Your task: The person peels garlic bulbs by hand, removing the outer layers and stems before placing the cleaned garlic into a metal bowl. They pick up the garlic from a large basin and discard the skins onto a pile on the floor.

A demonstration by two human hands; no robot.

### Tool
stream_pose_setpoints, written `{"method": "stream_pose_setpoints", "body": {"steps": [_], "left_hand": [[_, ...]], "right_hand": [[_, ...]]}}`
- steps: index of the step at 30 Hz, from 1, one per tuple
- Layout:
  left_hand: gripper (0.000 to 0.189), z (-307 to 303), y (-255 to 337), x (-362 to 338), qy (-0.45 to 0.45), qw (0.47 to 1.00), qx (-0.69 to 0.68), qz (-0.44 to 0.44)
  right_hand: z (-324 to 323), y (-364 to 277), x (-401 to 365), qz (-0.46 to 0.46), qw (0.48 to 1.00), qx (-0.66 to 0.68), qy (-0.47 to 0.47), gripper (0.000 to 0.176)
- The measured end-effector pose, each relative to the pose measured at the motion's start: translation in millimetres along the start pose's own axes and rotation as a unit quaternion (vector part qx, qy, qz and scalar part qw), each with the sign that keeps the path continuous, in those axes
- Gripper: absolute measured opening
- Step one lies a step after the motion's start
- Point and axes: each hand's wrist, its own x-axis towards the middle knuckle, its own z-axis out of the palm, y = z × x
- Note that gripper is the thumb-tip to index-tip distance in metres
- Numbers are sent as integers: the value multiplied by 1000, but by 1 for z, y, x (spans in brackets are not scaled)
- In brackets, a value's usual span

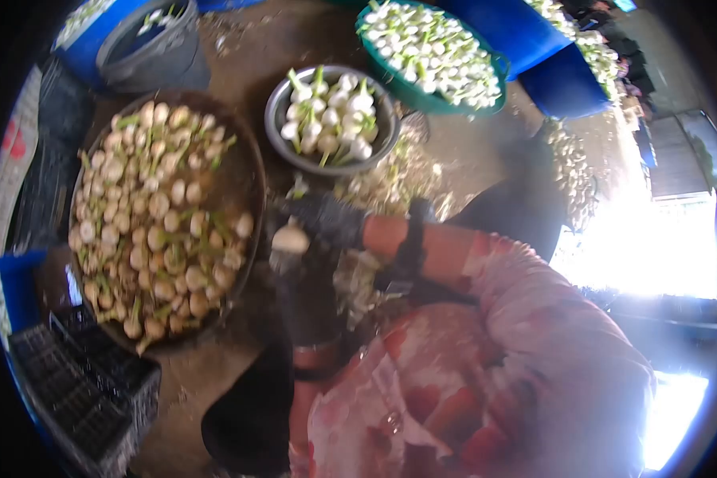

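Note:
My right hand [327,219], in a dark glove, reaches in from the right and pinches a pale onion bulb [289,239]. My left hand [307,291], also dark-gloved, comes up from below and sits right under the bulb; its grip is blurred. To the left, a wide shallow basket [251,171] holds several brownish untrimmed bulbs with green stalks. Just beyond my hands stands a metal bowl [276,107] of clean white bulbs.
A green tub [390,86] heaped with white bulbs stands at the back, with blue tubs [566,84] to its right. A grey bucket [155,56] is at the back left. Black crates [84,382] stand at the near left. Trimmings [390,179] litter the dirt floor.

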Motion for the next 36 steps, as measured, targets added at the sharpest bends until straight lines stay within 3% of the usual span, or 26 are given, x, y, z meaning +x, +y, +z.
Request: {"method": "stream_pose_setpoints", "body": {"steps": [2, 4, 5, 9, 10, 11, 12, 13, 14, 15, 16, 19, 20, 21, 23, 26, 28, 29, 30, 31, 32, 33, 35, 36], "left_hand": [[52, 9, -10, -5, -1, 992, 114, 45], [52, 16, -12, -2, 24, 991, 117, 52], [52, 20, -14, 0, 26, 992, 116, 52], [45, 29, -21, -8, 80, 960, 240, 120], [42, 21, -20, -7, 85, 931, 332, 126], [40, 12, -19, -5, 92, 893, 421, 132], [39, 9, -24, -6, 90, 868, 467, 143], [38, 19, -32, -7, 87, 848, 499, 155], [37, 29, -39, -8, 85, 827, 530, 168], [36, 48, -37, -14, 90, 810, 550, 181], [35, 60, -37, -19, 99, 791, 571, 196], [35, 58, -47, -18, 96, 836, 510, 180], [36, 57, -48, -20, 118, 817, 541, 160], [36, 54, -48, -22, 78, 706, 677, 194], [38, 47, -44, -23, -4, 416, 875, 248], [36, 39, -35, -22, -123, 339, 884, 298], [35, 42, -34, -22, -154, 289, 884, 332], [34, 43, -31, -24, -166, 260, 888, 340], [35, 48, -28, -28, -159, 305, 886, 311], [35, 52, -27, -30, -149, 420, 854, 268], [36, 56, -25, -31, -131, 530, 805, 231], [37, 58, -25, -29, -110, 691, 693, 175], [40, 50, -25, -20, -76, 872, 477, 83], [42, 36, -27, -15, -72, 912, 401, 44]], "right_hand": [[3, 9, -15, 54, 998, 5, 9, 32], [2, 7, -37, -49, 986, -139, 84, 29], [1, 9, -47, -39, 979, -153, 133, 28], [-29, -31, -91, 68, 964, -45, 252, 24], [-33, -32, -97, 55, 971, -25, 233, 21], [-35, -36, -105, -49, 954, -162, 247, 18], [-34, -41, -116, -48, 966, -107, 230, 18], [-36, -38, -122, -118, 947, -200, 220, 20], [-31, -22, -121, -119, 945, -206, 224, 22], [-31, -28, -123, -70, 941, -265, 197, 22], [-37, -51, -129, -13, 958, -231, 167, 24], [-56, -82, -143, 9, 949, -301, 93, 24], [-59, -89, -144, 38, 951, -292, 89, 25], [-59, -88, -147, 51, 965, -235, 108, 25], [-60, -78, -150, 73, 980, -119, 143, 25], [-53, -31, -137, 12, 972, -181, 150, 27], [-65, -10, -141, -13, 976, -93, 197, 26], [-71, -6, -144, 13, 960, -148, 237, 19], [-73, 11, -137, 150, 934, -138, 294, 21], [-87, 8, -142, 203, 930, -139, 273, 23], [-93, 5, -147, 199, 927, -128, 290, 23], [-96, 0, -150, 195, 922, -121, 312, 24], [-92, -21, -151, 26, 925, -174, 336, 23], [-89, -31, -154, -56, 915, -197, 348, 23]]}}
